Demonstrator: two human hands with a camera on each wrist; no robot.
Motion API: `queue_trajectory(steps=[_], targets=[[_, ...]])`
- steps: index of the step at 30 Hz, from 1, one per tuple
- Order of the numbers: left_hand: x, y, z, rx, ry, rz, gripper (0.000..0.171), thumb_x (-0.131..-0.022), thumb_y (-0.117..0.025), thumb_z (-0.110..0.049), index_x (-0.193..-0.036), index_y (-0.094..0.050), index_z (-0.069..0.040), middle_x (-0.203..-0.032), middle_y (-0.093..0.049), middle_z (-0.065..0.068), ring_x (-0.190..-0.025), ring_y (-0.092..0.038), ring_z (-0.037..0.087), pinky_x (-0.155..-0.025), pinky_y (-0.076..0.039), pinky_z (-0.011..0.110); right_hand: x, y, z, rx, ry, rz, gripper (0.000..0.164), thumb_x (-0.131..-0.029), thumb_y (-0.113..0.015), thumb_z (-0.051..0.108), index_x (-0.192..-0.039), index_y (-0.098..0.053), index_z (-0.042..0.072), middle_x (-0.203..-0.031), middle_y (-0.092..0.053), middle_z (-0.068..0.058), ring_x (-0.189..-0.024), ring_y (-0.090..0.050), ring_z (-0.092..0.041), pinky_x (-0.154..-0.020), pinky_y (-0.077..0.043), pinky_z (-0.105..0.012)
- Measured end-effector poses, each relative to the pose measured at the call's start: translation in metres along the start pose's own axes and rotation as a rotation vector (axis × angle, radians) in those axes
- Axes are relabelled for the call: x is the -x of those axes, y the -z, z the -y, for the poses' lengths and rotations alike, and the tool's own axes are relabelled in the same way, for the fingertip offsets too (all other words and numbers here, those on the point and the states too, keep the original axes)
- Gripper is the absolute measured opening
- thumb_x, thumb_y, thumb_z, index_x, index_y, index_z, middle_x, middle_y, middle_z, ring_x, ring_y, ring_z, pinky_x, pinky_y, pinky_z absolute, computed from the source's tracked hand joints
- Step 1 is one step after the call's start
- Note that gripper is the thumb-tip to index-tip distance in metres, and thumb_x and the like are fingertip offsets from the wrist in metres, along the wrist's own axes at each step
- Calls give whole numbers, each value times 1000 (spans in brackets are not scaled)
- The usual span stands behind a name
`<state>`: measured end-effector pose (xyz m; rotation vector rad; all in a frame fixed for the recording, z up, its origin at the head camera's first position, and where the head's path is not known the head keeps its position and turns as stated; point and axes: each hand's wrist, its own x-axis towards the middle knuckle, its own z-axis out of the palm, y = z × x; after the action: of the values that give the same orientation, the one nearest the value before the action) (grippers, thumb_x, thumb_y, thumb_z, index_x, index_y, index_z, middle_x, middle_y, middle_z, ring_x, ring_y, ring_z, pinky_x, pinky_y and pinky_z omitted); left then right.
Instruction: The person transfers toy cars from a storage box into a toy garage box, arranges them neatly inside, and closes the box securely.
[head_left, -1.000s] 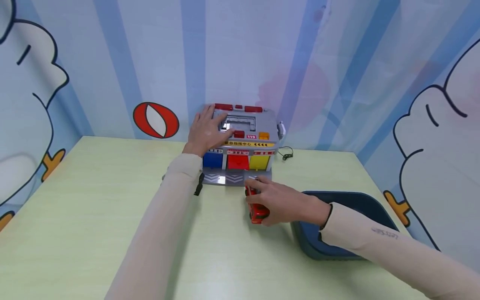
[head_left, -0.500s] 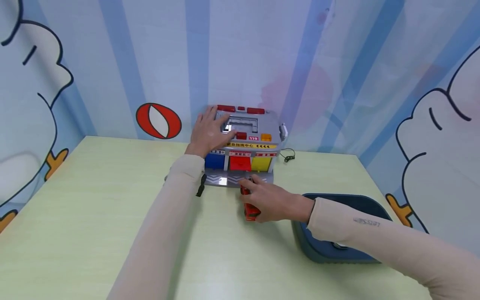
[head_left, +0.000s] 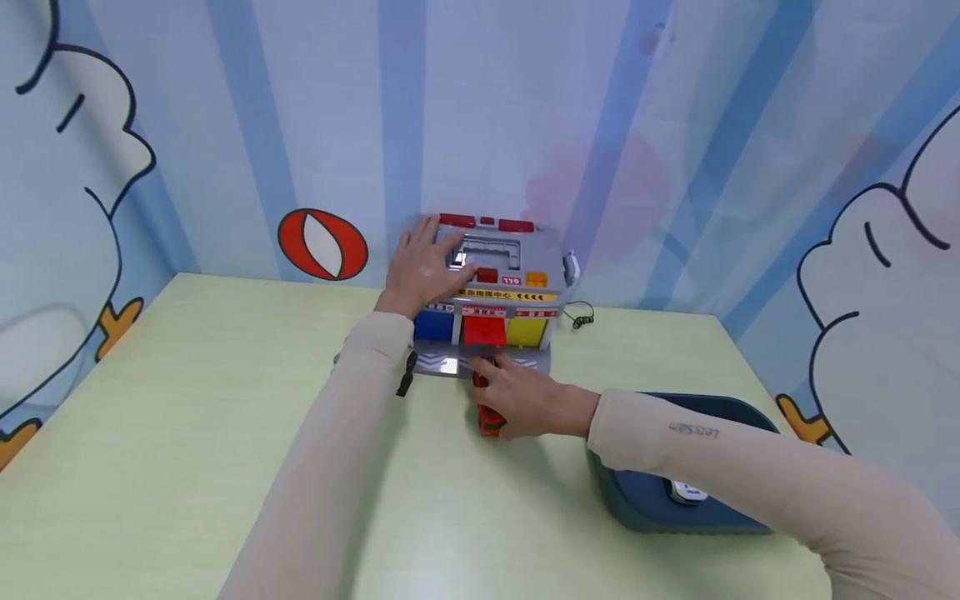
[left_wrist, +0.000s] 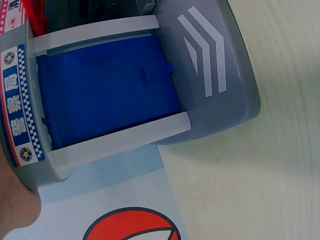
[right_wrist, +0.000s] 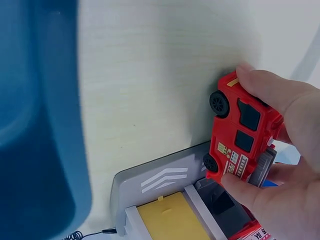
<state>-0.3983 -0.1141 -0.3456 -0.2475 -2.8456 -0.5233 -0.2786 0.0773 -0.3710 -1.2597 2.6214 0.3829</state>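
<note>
R hand grip = pinching the red toy truck, thumb at the end farther from the toy station, a fingertip on the side panel w/ stickers, near the station end. Truck sits inside the grip, roof side w/ grey part facing palm, wheels facing away from palm; long axis approx. in line w/ middle bay. Loc: in front of station, station end at/over edge of grey ramp, other end over worktop; can't tell if wheels touch down. L hand grip = fingers spread, resting on L part of station roof, nothing pinched. Station doors: red door (mid) swung up, blue door (L) down, yellow door (R) down. Dark blue bin on worktop, R of truck, partly under R forearm; white toy car inside. Black strap by L end of ramp, near L sleeve; thin black cord on worktop just R of station. Striped cartoon backdrop behind.
</note>
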Motion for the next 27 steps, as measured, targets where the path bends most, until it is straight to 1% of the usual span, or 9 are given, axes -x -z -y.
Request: queue_trajectory(steps=[5, 11, 16, 23, 27], targets=[[-1, 0, -1, 1, 4, -1, 75, -92, -52, -60, -157, -33, -28, -169, -14, 10, -157, -6, 29, -128, -8, 50, -7, 1, -4, 21, 1, -14, 60, -83, -82, 32, -137, -59, 20, -159, -34, -13, -136, -41, -33, -102, -53, -43], [-1, -1, -1, -7, 5, 2, 75, -92, -52, -61, -157, -33, -28, -169, -14, 10, -157, -5, 29, -128, -7, 50, -14, 1, -5, 26, 18, -33, 64, -84, -80, 35, -141, -56, 18, -159, -34, -15, -133, -48, -36, -102, -53, -44], [1, 0, -1, -4, 6, 5, 75, -92, -52, -61, -157, -32, -28, -169, -13, 9, -158, -5, 29, -128, -7, 49, -20, -2, -6, 37, 32, -43, 67, -85, -78, 39, -143, -51, 17, -159, -33, -17, -132, -49, -36, -102, -54, -43], [2, 0, -2, 0, 9, 8, 75, -92, -52, -61, -157, -32, -28, -170, -13, 9, -158, -5, 29, -128, -7, 49, -22, -3, -6, 39, 9, -46, 69, -87, -75, 40, -146, -48, 17, -161, -30, -16, -130, -50, -34, -101, -54, -40], [2, 0, -1, -1, 9, 6, 76, -92, -52, -61, -157, -32, -28, -170, -13, 9, -158, -5, 29, -128, -7, 49, -22, -4, -7, 50, 11, -62, 66, -90, -72, 39, -146, -46, 16, -160, -32, -17, -125, -53, -34, -99, -55, -40]])
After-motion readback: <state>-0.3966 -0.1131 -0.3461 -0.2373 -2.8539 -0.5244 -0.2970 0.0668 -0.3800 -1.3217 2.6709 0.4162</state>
